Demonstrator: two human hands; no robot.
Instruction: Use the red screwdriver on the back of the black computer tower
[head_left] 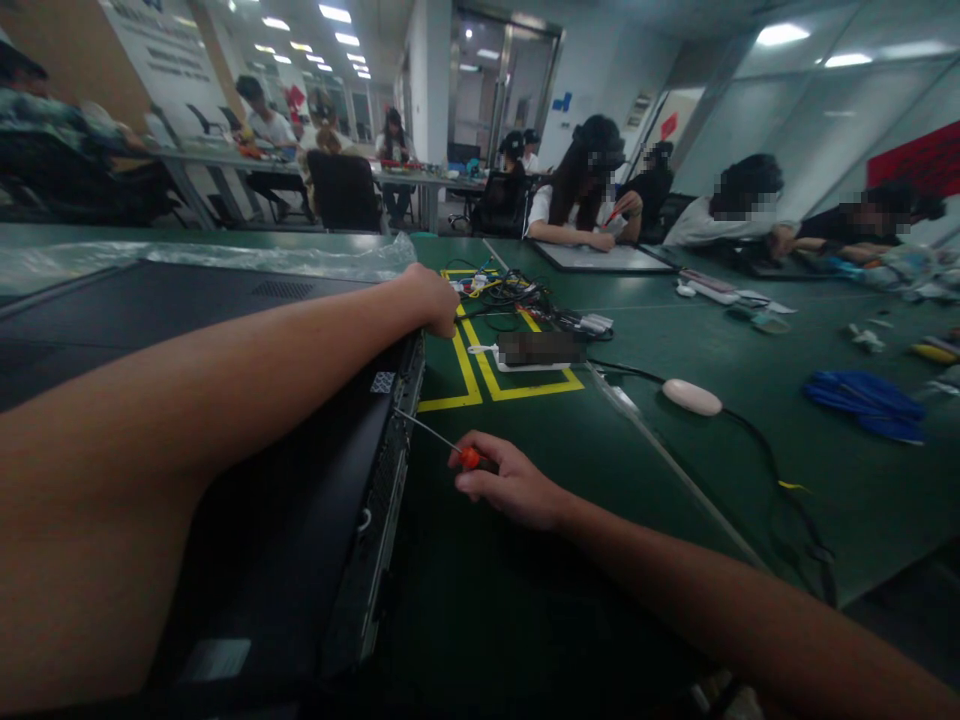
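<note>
1. Here's the case, lying flat on the table at your left: a broad dark slab, probably stiff sheet metal, likely heavy, its smooth top perhaps a touch slippery. For any lift, you'd do best with both hands under opposite edges, minding the bare metal along the right side, which could be sharp.
2. Across now to your left hand, up at the far end of that right side; the fingers are bent, but whether they grip or merely press, I can't tell.
3. Next, the screwdriver, its thin shaft slanting down from the case's side, tip at or just beside the edge. It should feel light and rigid, and the red handle is the place to hold.
4. And there's your right hand, fingers and thumb wrapped round that handle, apart from the case.
</note>
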